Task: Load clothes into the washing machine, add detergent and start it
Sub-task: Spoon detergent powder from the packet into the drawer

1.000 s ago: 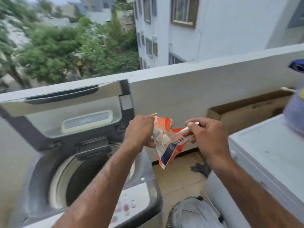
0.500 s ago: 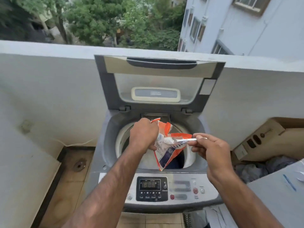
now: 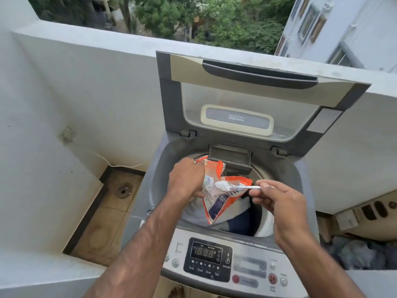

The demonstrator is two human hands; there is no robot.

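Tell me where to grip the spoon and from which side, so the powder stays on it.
Grip the spoon at the far end of its thin handle, from the right, as the right hand does. Its bowl lies level, heaped with white powder, over the mouth of the detergent packet that the left hand holds above the open drum. A pinch there probably keeps it level.

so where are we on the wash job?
Done: lid up, clothes in the drum. In hand: left hand holds the detergent packet; right hand holds a spoon heaped with white powder over the drum. Left: tip the powder in, shut the lid, press start on the control panel.
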